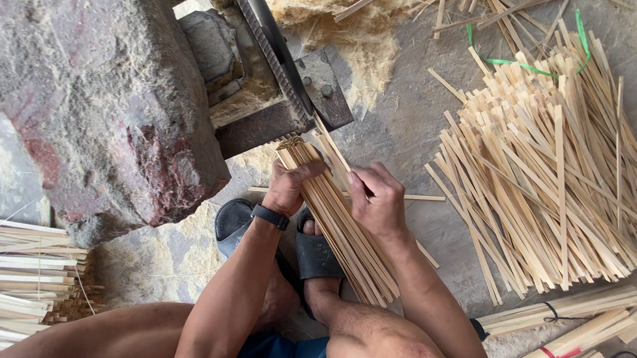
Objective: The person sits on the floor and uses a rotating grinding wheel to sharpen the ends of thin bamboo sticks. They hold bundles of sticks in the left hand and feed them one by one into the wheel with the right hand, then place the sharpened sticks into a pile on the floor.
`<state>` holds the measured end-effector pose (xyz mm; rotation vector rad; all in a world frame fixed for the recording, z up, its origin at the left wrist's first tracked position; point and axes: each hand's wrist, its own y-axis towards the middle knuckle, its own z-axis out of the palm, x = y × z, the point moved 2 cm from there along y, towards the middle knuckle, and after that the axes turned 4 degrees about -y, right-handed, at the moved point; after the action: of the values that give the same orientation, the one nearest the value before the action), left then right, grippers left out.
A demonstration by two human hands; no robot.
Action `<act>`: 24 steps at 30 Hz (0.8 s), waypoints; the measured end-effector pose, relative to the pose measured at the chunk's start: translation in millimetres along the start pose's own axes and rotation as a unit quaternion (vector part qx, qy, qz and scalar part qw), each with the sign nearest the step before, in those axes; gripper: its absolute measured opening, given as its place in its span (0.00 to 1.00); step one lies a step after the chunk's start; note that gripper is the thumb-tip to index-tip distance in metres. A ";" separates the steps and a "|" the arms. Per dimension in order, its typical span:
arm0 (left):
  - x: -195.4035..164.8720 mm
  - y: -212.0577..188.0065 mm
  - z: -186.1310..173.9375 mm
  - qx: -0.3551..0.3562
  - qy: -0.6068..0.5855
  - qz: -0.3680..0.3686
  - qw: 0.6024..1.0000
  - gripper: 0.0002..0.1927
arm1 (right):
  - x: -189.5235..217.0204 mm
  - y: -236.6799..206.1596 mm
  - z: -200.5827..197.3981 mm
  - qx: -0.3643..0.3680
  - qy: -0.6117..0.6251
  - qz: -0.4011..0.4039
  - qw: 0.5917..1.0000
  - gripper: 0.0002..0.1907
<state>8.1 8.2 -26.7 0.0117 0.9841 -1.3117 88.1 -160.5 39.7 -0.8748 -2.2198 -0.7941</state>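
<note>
grey concrete floor [404, 125], loose bamboo strips [551, 165], tied bundles [568, 353], sawdust [359, 25]

We see pale straw-yellow bamboo strips [342, 222] and a black wristband [269, 217]. The stone block [93, 88] is grey with reddish patches. Green ties [524, 65] and a red tie [556, 357] bind the bundles.

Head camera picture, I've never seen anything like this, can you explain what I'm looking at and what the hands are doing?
The camera sits on a person's head and looks straight down, so you see their own arms, knees and sandalled feet on a dusty concrete floor. The left hand grips a bundle of thin pale wooden strips near its top end. The right hand rests on the same bundle, pinching one strip. The bundle's tip points toward a metal machine wedged by a big stone, with pale shavings around it. A large loose heap of strips lies to the right, tied bundles at the lower right, and a stack at the lower left.
</note>
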 end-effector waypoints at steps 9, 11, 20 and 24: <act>-6.8 -1.9 4.9 0.022 0.016 -0.008 1.000 0.15 | -45.1 -39.4 -11.8 -0.005 -0.037 0.008 0.999 0.09; -8.0 -4.6 6.5 0.026 0.005 -0.008 1.000 0.16 | -45.7 -40.2 -7.1 0.006 -0.006 0.044 0.999 0.09; 0.8 -5.2 2.7 -0.003 0.032 0.017 0.999 0.13 | -6.5 26.8 -83.6 0.066 -0.260 -0.076 0.960 0.08; 1.7 -6.2 2.4 0.030 0.001 0.025 0.999 0.10 | 2.1 68.0 -106.2 -0.128 -0.398 -0.118 0.901 0.19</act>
<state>4.4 3.7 -23.1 0.0833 0.9395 -1.2943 171.1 -194.2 128.5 -1.2314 -3.0278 -0.9728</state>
